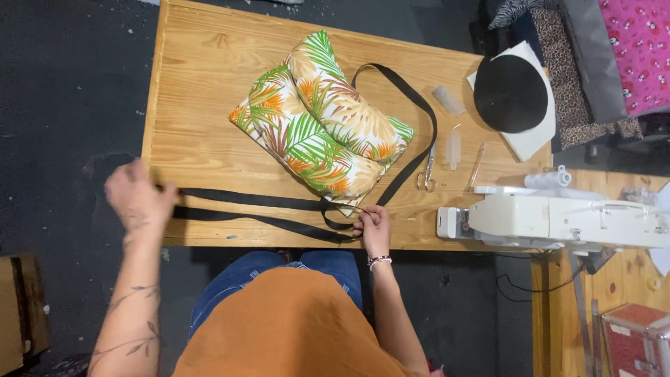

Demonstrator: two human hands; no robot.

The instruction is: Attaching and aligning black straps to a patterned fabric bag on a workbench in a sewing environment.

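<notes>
Long black webbing strap (251,209) stretched taut along wooden table (202,84) edge: left hand (136,195) apparently pinching far end (blurred), right hand (373,227) gripping near padded leaf-print fabric bag (321,119). Even tension needed next.

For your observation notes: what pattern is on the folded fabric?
Tropical leaves, green and orange on white, on the fabric; head view.

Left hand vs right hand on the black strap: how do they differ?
The left hand sits at the table's left edge, holding the far end of the black strap stretched out; the right hand sits near the table's front edge, pinching the strap by the leaf-print fabric bundle. The right wrist wears a bracelet; the left forearm shows tattoos. Both keep a grip on the same strap.
</notes>
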